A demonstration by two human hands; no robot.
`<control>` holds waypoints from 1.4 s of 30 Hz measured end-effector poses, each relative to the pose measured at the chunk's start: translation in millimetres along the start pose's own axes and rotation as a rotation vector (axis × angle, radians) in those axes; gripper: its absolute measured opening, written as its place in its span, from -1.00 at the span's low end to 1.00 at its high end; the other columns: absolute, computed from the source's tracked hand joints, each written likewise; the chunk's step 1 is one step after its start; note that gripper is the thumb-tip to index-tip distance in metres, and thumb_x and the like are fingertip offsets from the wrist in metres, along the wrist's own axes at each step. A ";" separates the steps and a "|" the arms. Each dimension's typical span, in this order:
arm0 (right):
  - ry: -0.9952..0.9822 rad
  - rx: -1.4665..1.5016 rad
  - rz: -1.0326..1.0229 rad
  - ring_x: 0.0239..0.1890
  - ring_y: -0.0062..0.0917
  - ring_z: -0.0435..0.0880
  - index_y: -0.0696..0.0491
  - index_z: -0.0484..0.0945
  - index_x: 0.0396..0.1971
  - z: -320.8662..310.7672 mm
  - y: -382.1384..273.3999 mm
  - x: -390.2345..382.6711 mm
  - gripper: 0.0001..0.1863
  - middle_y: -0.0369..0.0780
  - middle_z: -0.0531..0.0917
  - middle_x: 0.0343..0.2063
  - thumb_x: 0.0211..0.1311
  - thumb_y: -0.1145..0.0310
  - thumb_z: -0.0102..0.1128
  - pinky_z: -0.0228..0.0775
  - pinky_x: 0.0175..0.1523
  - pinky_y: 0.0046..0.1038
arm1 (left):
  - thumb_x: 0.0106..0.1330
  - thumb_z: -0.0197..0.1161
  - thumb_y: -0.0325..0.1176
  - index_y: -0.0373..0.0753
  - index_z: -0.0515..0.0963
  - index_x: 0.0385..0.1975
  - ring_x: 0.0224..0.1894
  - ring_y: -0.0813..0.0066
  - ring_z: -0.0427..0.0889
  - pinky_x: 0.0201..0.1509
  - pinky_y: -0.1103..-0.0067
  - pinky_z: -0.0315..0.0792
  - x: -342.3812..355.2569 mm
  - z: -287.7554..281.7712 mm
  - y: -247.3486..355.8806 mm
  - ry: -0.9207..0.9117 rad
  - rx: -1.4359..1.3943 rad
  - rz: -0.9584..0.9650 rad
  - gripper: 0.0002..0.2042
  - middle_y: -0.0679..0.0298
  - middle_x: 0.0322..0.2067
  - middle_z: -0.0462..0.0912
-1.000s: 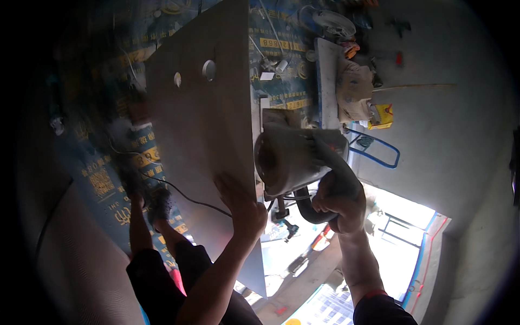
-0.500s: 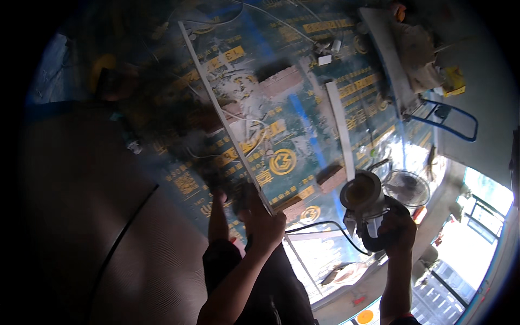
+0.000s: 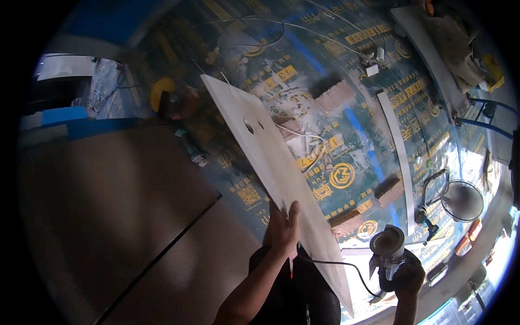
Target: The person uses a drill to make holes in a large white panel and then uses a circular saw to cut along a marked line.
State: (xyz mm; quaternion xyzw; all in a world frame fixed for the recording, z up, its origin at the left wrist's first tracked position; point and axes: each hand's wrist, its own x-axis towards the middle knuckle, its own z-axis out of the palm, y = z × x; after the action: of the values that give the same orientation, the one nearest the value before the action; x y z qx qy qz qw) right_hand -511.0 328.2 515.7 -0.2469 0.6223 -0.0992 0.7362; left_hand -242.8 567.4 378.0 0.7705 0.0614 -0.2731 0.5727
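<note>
My left hand (image 3: pixel 283 230) is closed on the near edge of a long pale tile panel (image 3: pixel 292 184), thumb on its face and the other fingers behind it. The panel stands tilted, its broad face turned partly up, with two holes near the far end. To the right, my right hand (image 3: pixel 410 275) is wrapped round the dark handle of a corded power tool (image 3: pixel 388 244) with a round grey head. The tool is held apart from the panel. A dark cord (image 3: pixel 341 263) runs between them. Whether the panel's lower edge rests on anything is hidden.
Several bricks (image 3: pixel 335 97) lie on the green printed floor sheeting (image 3: pixel 303 59), among white dust and scraps. A pale narrow strip (image 3: pixel 398 157) lies right of them, near a round wire-rimmed container (image 3: pixel 461 201). Large brown ribbed panels (image 3: pixel 135 189) cover the left. A loose white cable (image 3: pixel 309 132) crosses the sheeting.
The panel has turned from nearly edge-on to showing its broad face and holes. The power tool, still in my right hand, sits lower in view. The whole view has shifted.
</note>
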 end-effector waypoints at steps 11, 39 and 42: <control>0.143 0.062 0.007 -0.73 -0.62 0.32 0.21 0.46 -0.20 10.0 22.8 -11.4 -0.63 -0.38 0.28 -0.72 -0.07 0.42 -0.11 0.33 -0.63 -0.55 | 0.48 0.09 -0.12 -0.45 0.27 0.19 0.05 0.27 0.52 0.13 0.42 0.39 47.9 -42.6 8.5 -0.082 -0.068 0.177 -0.49 0.00 0.02 0.51; 0.228 0.065 -0.018 -0.66 -0.64 0.33 0.28 0.38 0.00 -27.4 0.2 -35.8 -0.45 -0.37 0.30 -0.66 -0.10 0.43 -0.08 0.41 -0.54 -0.54 | 0.37 0.12 -0.22 -0.38 0.58 -0.20 -0.32 -0.26 0.64 -0.13 0.08 0.52 -121.2 -51.0 -85.3 -0.599 0.555 0.020 -0.70 -0.11 -0.39 0.66; 0.193 0.058 0.001 -0.67 -0.66 0.31 0.25 0.39 0.02 -32.5 -12.1 -49.7 -0.47 -0.38 0.28 -0.67 -0.06 0.41 -0.09 0.39 -0.56 -0.56 | 0.46 0.04 -0.06 -0.41 0.27 0.30 0.33 -0.05 0.32 0.37 0.33 0.22 -38.7 -87.4 -64.5 -0.165 0.518 -0.072 -0.42 -0.23 0.27 0.31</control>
State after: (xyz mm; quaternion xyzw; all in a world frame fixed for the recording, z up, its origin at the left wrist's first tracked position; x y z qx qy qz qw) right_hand -550.6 332.6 561.3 -0.2145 0.6874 -0.1401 0.6796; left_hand -271.1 677.6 359.3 0.8637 -0.0303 -0.3618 0.3497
